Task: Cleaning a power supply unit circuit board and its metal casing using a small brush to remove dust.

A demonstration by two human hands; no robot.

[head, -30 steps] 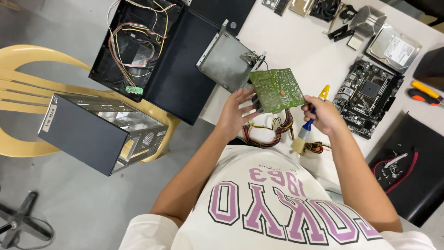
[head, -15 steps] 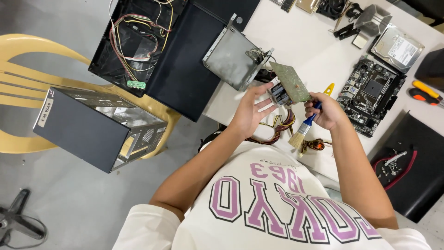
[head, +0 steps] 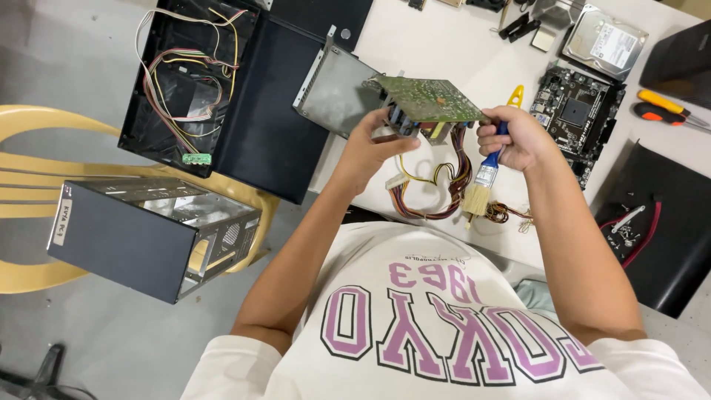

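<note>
My left hand (head: 374, 144) grips the underside of a green circuit board (head: 428, 99), held almost flat with its solder side up and its components hanging below. A bundle of coloured wires (head: 441, 185) droops from the board onto the white table (head: 444, 44). My right hand (head: 515, 137) holds a blue-handled paintbrush (head: 483, 181), bristles pointing down, and its fingers also touch the board's right edge. A grey metal power supply shell (head: 333, 92) lies just left of the board.
An open black computer case (head: 189, 81) with loose wiring lies at top left. A smaller metal case (head: 141, 230) rests on a yellow plastic chair (head: 29, 148). A motherboard (head: 574, 118), a hard drive (head: 603, 41), screwdrivers (head: 663, 107) and a black panel (head: 666, 237) lie to the right.
The circuit board has turned from facing me to lying nearly flat, solder side up. My right hand with the brush has come up to the board's right edge.
</note>
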